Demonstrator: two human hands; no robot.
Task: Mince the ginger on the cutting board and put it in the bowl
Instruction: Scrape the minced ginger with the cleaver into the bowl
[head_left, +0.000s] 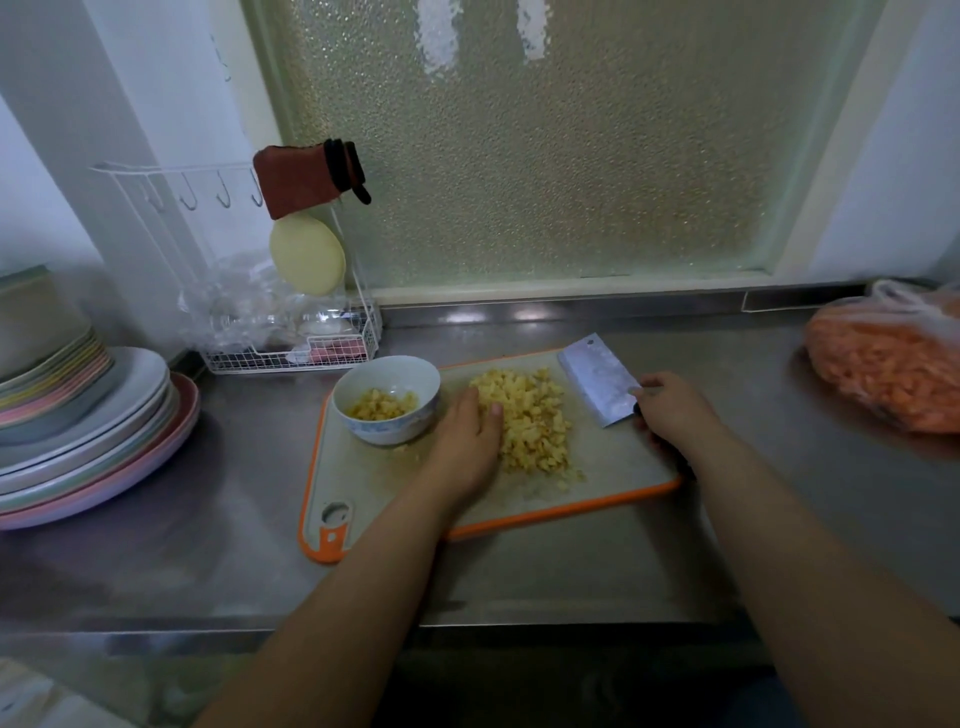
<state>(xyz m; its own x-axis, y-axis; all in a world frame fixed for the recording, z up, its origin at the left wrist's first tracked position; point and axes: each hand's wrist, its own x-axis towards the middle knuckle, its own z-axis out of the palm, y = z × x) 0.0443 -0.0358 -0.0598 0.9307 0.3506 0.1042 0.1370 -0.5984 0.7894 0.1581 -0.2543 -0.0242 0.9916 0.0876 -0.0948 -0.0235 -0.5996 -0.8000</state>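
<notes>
A pile of minced ginger (527, 421) lies in the middle of the orange-rimmed cutting board (618, 462) on the steel counter (571, 577). The left hand (467, 441) rests flat, fingers straight, against the pile's left side. The right hand (670, 405) grips the handle of a cleaver (597, 379), its blade at the board's far right corner. The bowl (387, 397), holding some ginger, stands on the board's far left part.

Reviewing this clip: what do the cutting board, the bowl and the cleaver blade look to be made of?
Cutting board: likely plastic, matte pale face with an orange moulded rim. Bowl: probably glazed ceramic, glossy white with faint blue marks. Cleaver blade: metal, dull grey sheen with a hanging hole.
</notes>
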